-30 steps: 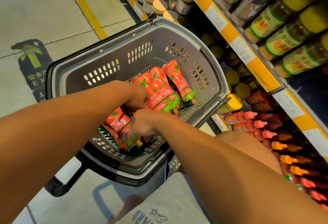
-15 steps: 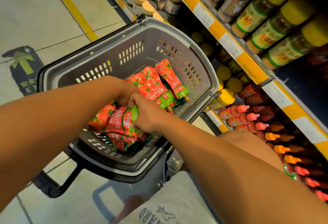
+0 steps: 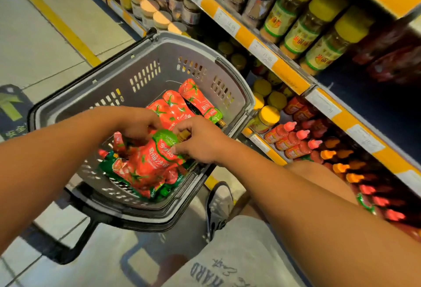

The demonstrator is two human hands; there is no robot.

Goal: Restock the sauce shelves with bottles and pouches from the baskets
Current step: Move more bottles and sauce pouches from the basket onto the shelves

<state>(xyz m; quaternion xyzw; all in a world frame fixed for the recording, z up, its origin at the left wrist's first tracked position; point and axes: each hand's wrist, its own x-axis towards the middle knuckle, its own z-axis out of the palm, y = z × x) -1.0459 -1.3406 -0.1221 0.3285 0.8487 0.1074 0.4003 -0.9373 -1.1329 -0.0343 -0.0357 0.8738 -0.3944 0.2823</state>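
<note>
1. I take the grey basket (image 3: 205,68) as my landmark; it sits on the floor in front of the sauce shelves (image 3: 289,75), its right rim close to the lower shelf.
2. My left hand (image 3: 136,125) is over the middle of the basket, fingers curled down into a bunch of red tomato-sauce pouches (image 3: 148,163); it grips them from above.
3. My right hand (image 3: 200,143) is just right of the left one, above the basket's right side, thumb and fingers pinching the green top end of the same bunch (the gold cap sits right at its fingertips).
4. The bunch is lifted above the basket's near half, bottoms hanging toward the near rim.
5. More pouches (image 3: 193,102) lie flat in the basket's far half, just beyond my hands.
6. Right of the basket, red squeeze bottles (image 3: 289,138) lie on the lowest shelf, with yellow-lidded jars (image 3: 266,118) beside them, nearest the basket's rim.
7. A grey shoe (image 3: 219,207) stands on the floor just off the basket's near right corner.
</note>
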